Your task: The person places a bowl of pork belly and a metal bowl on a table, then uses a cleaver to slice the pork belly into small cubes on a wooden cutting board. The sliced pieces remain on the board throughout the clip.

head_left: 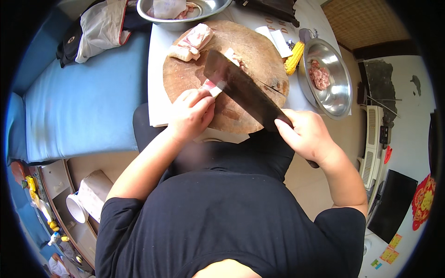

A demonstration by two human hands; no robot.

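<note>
My right hand [303, 134] is wrapped round the handle of a dark, broad-bladed cleaver [248, 92]. The blade slants up and left across a round wooden chopping block [185, 78]. With closed fingers, my left hand [191, 113] holds a strip of raw meat [214, 88] down on the block, beside the blade's edge. A larger pale chunk of raw meat [192, 42] rests at the block's far left. Small cut pieces [234, 56] lie behind the blade, partly hidden by it.
Right of the block stands a steel bowl [340, 88] with chopped meat [319, 75] inside. A corn cob [294, 59] lies between them. Another steel bowl [213, 10] with raw meat sits at the far left of the white table [156, 99]. A blue sofa [88, 97] is on the left.
</note>
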